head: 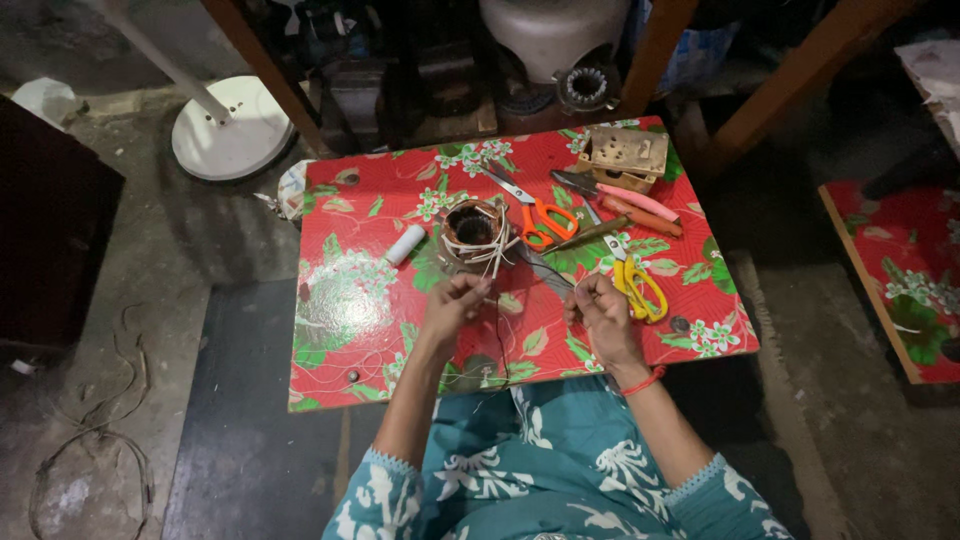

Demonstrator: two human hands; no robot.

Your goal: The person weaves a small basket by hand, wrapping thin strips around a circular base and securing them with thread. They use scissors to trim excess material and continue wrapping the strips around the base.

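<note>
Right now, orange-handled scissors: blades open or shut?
Open. The orange-handled scissors lie flat on the table, handle loops spread and blades parted.

We see no packages, no labels, no signs and no screens anywhere in this view, neither on the table nor on the floor around it.
</note>
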